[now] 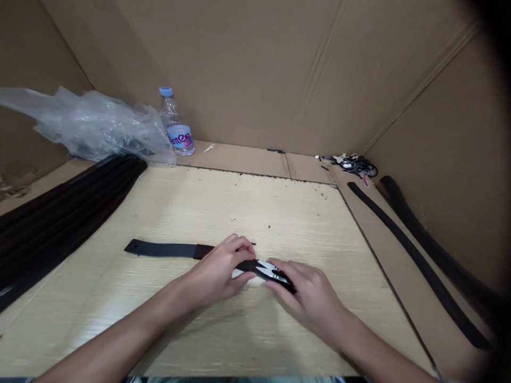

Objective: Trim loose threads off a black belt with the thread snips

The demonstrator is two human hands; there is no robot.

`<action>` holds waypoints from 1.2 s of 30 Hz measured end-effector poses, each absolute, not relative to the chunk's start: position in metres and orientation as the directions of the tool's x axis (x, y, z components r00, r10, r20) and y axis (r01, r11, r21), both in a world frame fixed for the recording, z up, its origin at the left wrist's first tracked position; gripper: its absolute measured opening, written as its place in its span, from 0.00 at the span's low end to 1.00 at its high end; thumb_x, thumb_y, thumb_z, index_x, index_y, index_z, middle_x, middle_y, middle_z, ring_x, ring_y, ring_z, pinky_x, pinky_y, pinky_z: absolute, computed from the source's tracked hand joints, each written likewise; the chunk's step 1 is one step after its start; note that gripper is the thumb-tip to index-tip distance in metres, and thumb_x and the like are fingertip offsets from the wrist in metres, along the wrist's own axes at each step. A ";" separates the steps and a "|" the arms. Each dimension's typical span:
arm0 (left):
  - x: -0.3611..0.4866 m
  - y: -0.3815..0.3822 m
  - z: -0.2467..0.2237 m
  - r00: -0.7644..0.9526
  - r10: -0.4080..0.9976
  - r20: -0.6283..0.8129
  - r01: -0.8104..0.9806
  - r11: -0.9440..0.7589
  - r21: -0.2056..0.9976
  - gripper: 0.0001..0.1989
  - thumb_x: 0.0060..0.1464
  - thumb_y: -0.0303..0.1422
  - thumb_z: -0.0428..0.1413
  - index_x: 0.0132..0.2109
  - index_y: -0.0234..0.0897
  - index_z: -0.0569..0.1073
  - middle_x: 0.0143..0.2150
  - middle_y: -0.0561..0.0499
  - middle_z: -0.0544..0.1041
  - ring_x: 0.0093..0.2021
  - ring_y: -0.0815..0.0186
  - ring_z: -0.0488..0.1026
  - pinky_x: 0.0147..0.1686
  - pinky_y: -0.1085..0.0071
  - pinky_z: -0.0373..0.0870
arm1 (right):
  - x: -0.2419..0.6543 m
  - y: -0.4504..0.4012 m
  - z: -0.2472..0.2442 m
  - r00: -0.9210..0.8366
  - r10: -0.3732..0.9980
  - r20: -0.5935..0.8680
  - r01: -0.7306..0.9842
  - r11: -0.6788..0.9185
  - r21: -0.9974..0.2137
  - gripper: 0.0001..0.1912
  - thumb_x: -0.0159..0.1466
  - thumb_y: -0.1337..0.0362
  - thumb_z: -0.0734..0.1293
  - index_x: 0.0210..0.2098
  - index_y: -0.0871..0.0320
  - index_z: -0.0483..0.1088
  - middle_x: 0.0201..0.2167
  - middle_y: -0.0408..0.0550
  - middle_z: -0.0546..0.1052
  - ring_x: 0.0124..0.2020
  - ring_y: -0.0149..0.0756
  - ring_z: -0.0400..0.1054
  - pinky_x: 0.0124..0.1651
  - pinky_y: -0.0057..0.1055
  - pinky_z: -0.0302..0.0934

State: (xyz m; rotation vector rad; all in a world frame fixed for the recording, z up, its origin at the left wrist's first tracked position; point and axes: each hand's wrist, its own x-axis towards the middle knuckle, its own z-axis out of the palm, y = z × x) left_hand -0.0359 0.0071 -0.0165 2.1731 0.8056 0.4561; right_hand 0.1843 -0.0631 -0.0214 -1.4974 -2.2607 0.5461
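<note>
A dark strap (pixel 165 249) lies across the middle of the pale board (pixel 191 207), its holed end pointing left. My left hand (pixel 225 266) pinches this strap near its right part, with thumb and fingers on either side. In my right hand (pixel 305 282) is a small pair of silver and black snips (pixel 273 273), held between thumb and fingers. The tips of the snips touch or overlap the strap right beside my left fingertips. Exactly where the blades meet the strap is too small to tell.
A bundle of dark straps (pixel 72 213) lies at the left, below a clear plastic bag (pixel 99 125). Behind stands a water bottle (pixel 179 127). Scraps and threads (pixel 355 165) sit at the back right. Long black strips (pixel 415 260) lie on the right. Cardboard walls (pixel 239 69) enclose the board.
</note>
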 end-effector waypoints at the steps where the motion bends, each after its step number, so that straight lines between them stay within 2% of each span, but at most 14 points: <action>1: -0.036 0.007 -0.016 0.735 0.675 0.066 0.402 -0.512 0.759 0.10 0.55 0.31 0.55 0.45 0.38 0.74 0.45 0.46 0.70 0.47 0.63 0.66 0.47 0.65 0.68 | 0.184 -0.063 -0.020 -0.365 0.927 0.092 0.789 0.360 -0.499 0.18 0.66 0.58 0.61 0.52 0.58 0.68 0.37 0.54 0.77 0.36 0.39 0.73 0.41 0.33 0.65; 17: -0.036 0.007 -0.019 0.730 0.681 0.053 0.424 -0.513 0.746 0.09 0.55 0.31 0.55 0.44 0.38 0.73 0.46 0.47 0.70 0.48 0.63 0.66 0.48 0.66 0.67 | 0.182 -0.064 -0.021 -0.356 0.931 0.082 0.812 0.352 -0.465 0.16 0.67 0.60 0.59 0.50 0.59 0.70 0.31 0.53 0.76 0.32 0.38 0.71 0.37 0.30 0.63; 22: -0.036 0.007 -0.019 0.733 0.679 0.049 0.422 -0.510 0.749 0.09 0.55 0.32 0.55 0.44 0.38 0.72 0.46 0.47 0.70 0.48 0.63 0.66 0.48 0.66 0.68 | 0.178 -0.061 -0.013 -0.333 0.943 0.002 0.812 0.288 -0.508 0.15 0.68 0.59 0.57 0.45 0.57 0.73 0.28 0.50 0.74 0.29 0.36 0.69 0.34 0.28 0.61; 36: -0.037 0.006 -0.022 0.743 0.667 0.063 0.406 -0.523 0.749 0.10 0.55 0.31 0.55 0.45 0.37 0.72 0.46 0.46 0.70 0.47 0.62 0.65 0.47 0.65 0.68 | 0.175 -0.055 -0.011 -0.377 0.926 -0.024 0.763 0.296 -0.574 0.13 0.68 0.62 0.57 0.42 0.58 0.71 0.29 0.49 0.71 0.31 0.36 0.66 0.36 0.30 0.59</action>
